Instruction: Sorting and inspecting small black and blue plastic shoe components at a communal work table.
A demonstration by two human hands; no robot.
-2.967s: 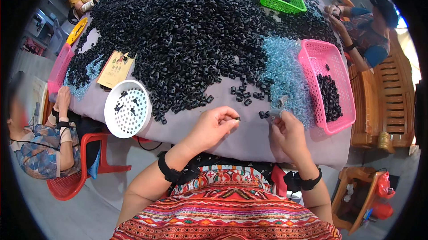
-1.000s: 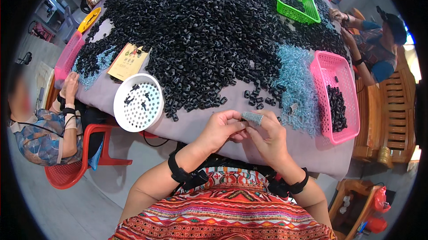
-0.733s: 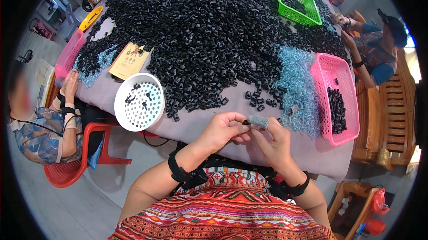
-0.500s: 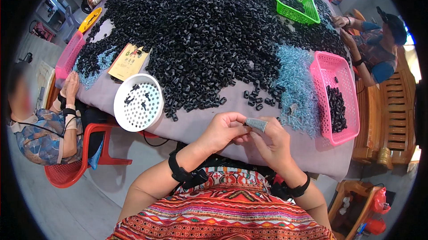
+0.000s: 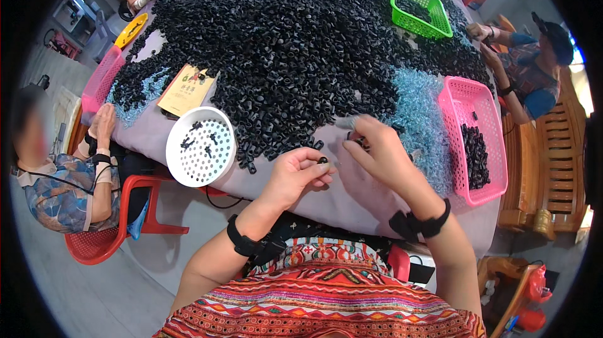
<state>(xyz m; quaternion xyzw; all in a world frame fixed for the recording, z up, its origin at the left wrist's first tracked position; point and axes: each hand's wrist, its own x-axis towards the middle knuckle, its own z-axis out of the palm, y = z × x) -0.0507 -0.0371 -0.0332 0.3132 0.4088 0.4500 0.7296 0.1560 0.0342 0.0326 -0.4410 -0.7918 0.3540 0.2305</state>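
Note:
My left hand [image 5: 299, 173] is above the near table edge, thumb and fingers pinching a small black plastic part [image 5: 323, 160]. To its right my right hand [image 5: 379, 150] reaches over the near edge of a heap of black plastic parts [image 5: 289, 55]. Its index finger, wrapped in grey tape, stretches forward, apart from the thumb. Loose black parts show between them; no grip on one can be made out. Beside this hand lies a pile of clear bluish plastic pieces [image 5: 418, 124].
A pink basket [image 5: 502, 150] with black parts stands at right, a green basket [image 5: 449, 27] farther back. A white perforated bowl [image 5: 201, 175] and a yellow booklet [image 5: 183, 93] are at left. Other people sit around the table. A red chair [image 5: 135, 212] stands at the left.
My hands have come apart. The right one has moved forward to the loose black parts, while the left stays near the table edge with a small black part.

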